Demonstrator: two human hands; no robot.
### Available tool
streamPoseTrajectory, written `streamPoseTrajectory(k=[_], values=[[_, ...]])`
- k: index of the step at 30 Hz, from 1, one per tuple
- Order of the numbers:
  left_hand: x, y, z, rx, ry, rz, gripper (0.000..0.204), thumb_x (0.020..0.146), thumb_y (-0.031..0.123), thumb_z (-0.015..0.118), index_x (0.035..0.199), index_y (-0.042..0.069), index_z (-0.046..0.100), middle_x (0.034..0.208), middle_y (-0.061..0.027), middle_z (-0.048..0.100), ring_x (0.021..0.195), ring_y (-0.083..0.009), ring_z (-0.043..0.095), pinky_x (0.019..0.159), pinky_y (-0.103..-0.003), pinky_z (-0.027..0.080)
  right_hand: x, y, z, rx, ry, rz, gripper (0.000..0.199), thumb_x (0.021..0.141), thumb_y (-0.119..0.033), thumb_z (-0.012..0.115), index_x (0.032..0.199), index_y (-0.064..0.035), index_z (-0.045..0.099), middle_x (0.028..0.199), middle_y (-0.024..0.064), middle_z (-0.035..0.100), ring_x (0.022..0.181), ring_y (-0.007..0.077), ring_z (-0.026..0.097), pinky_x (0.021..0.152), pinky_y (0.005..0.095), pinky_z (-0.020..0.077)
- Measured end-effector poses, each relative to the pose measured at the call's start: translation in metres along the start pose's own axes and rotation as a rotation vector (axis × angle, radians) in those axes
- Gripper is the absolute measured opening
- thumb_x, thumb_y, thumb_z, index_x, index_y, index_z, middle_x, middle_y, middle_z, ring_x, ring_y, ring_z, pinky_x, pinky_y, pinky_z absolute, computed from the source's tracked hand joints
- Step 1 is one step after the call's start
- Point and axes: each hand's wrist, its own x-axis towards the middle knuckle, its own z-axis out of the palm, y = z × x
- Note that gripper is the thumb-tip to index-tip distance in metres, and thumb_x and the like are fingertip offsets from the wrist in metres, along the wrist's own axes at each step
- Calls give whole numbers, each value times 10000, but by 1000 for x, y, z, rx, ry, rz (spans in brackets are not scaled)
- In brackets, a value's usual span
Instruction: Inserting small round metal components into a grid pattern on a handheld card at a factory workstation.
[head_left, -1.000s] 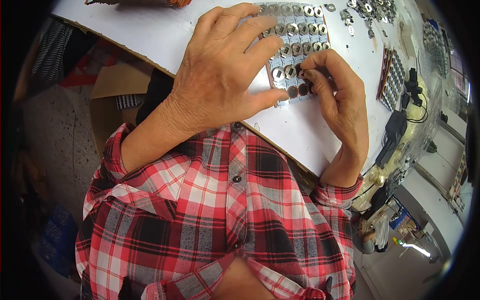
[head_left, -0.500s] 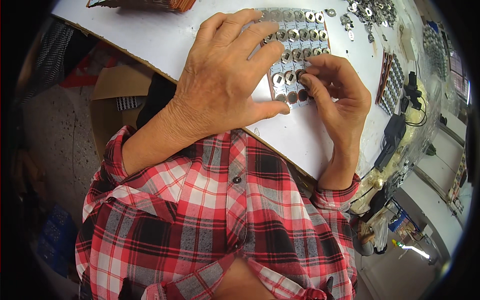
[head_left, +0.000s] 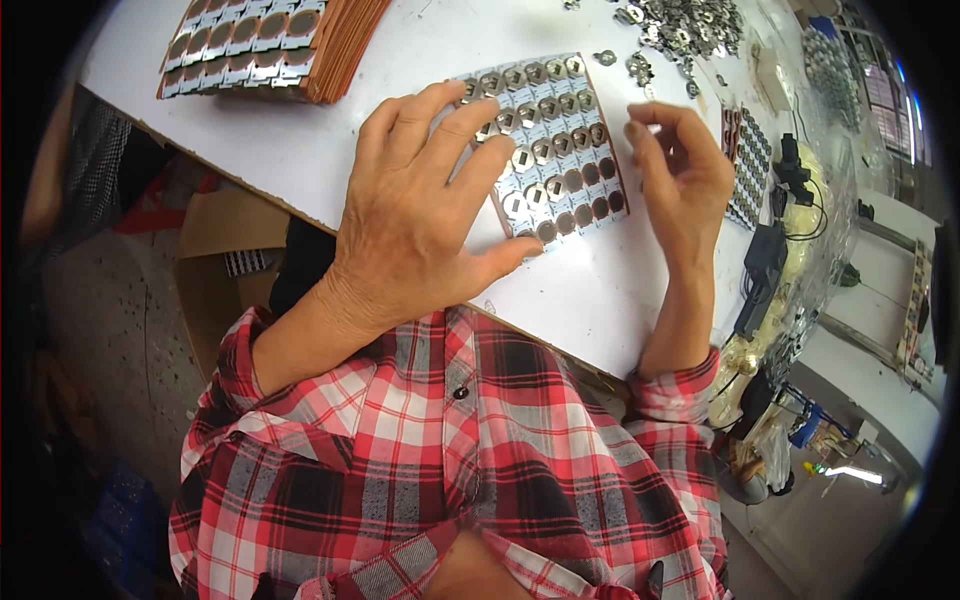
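A light-blue circuit board panel (head_left: 560, 160) lies tilted on the white table, with rows of round spots. Silvery metal discs with square holes (head_left: 543, 150) sit on the upper rows and on the left part of the row above the lowest. Bare dark round pads (head_left: 583, 214) show in the rest of that row and along the bottom edge. My left hand (head_left: 420, 200) rests with fingers spread over the panel's left side, hiding part of it. Off the right edge, my right hand (head_left: 685, 175) hovers with curled fingers, thumb and index tips slightly apart, nothing visible between them.
A thick stack of similar panels (head_left: 250, 45) stands at the far left. Loose metal discs (head_left: 690, 30) are heaped at the far right, with a few strays nearer the panel. Another filled panel (head_left: 748, 165) lies at the right, beside a black adapter and cables (head_left: 762, 270).
My right hand has left the panel and drawn off to its right; the disc it was pressing now lies in the row. My left hand stays on the panel. The view has shifted.
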Motion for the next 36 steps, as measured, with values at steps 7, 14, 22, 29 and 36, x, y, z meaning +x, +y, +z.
streamPoseTrajectory(k=[7, 14, 22, 29, 36], values=[[0, 0, 1, 20, 66, -12, 583, 620, 313, 923, 1100, 53, 716, 1268, -136, 665, 1260, -378, 564, 1041, -502, 432, 56, 23, 19, -136, 27, -253, 183, 946, -62, 716, 1125, -37, 746, 908, -13, 666, 674, 65, 513, 626, 228, 436], [0, -3, 3, 2, 81, -2, 556, 633, 292, 914, 1097, 53, 721, 1266, -123, 667, 1260, -366, 566, 1042, -500, 436, 37, 11, 2, -50, -54, 30, 184, 933, -117, 762, 1073, 2, 754, 856, -22, 633, 631, 53, 553, 561, 224, 437], [-1, -1, 2, 42, 73, -8, 635, 579, 336, 944, 1104, 56, 723, 1273, -116, 669, 1274, -357, 567, 1034, -494, 443, -20, -26, -4, 453, -223, 430, 240, 971, -88, 715, 1190, 8, 730, 856, 23, 704, 618, 48, 591, 466, 189, 416], [0, -1, 5, 51, 79, 2, 678, 565, 349, 953, 1136, 66, 721, 1335, -120, 652, 1324, -342, 544, 1071, -494, 430, -34, -18, 6, 445, -253, 337, 210, 936, -29, 753, 1141, 13, 741, 884, 34, 750, 618, 32, 624, 437, 143, 381], [-1, -3, 7, 54, -27, 90, 701, 599, 345, 931, 1237, 141, 727, 1400, -90, 623, 1358, -319, 518, 1117, -497, 385, -38, -15, 10, 420, -223, 252, 177, 939, -21, 751, 1112, 10, 725, 883, 32, 747, 711, 50, 664, 540, 161, 449]])
